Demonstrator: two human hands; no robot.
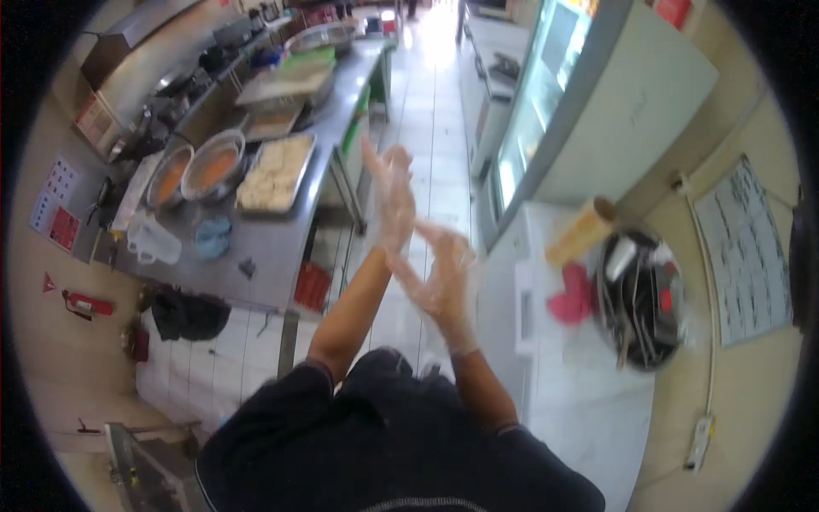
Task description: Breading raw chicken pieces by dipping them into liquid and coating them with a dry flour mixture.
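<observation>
Both of my hands wear clear plastic gloves and are held up in front of me over the aisle. My left hand (395, 198) reaches farther forward, thumb apart from the fingers, and holds nothing I can see. Just behind it, to the right, is my right hand (445, 275), with thumb and fingers spread toward the left wrist. Whether its fingertips touch the left glove is hard to tell because of blur. The right glove (464, 336) hangs loosely about the wrist.
On the left, a steel table (269, 256) bears a tray of pale, blocky food pieces (275, 173), bowls of orange contents (214, 168), a clear pitcher (153, 240) and a blue cloth-like item (212, 237). To the right are a glass-door refrigerator (544, 96), a white chest-like surface (576, 397) and a dark utensil-filled container (643, 301).
</observation>
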